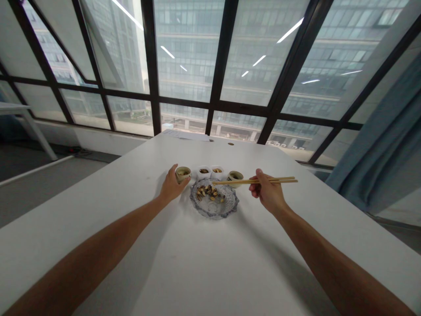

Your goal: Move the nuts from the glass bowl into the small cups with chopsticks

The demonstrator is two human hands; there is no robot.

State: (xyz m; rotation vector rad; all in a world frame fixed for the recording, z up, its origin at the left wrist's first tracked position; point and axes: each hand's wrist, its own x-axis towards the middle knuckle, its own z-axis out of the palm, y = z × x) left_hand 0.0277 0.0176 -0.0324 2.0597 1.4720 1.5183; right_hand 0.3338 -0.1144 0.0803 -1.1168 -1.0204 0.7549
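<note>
Forearms first, big and close: the left forearm [108, 245] slants up from the near left, the right forearm [329, 254] from the near right, both angling inward over the white table [197, 272]. At the end of one, the left hand [173, 182] is curved around the left cup [183, 172], thumb on the near right side, fingers reaching round the left and far side, wrist low over the tabletop. And across on the right, well apart from it, the right hand [268, 191] is closed on a pair of wooden chopsticks [285, 179], fingers bunched and bent, wrist angled in from the near right. Those chopsticks lie nearly level, long ends out to the right, tips pointing left over the far part of the clear glass bowl [213, 211]; whether they touch anything there, I cannot tell. Down in the bowl, between the two hands, dark and pale pieces [207, 191] gather mostly on the far left, a few toward the right. Just beyond the bowl sit two small white dishes [217, 171] side by side, small bits in each, with the right cup [235, 175] to their right, the chopsticks crossing in front of it. Far back, papers [186, 135] lie by the windows [187, 48].
</note>
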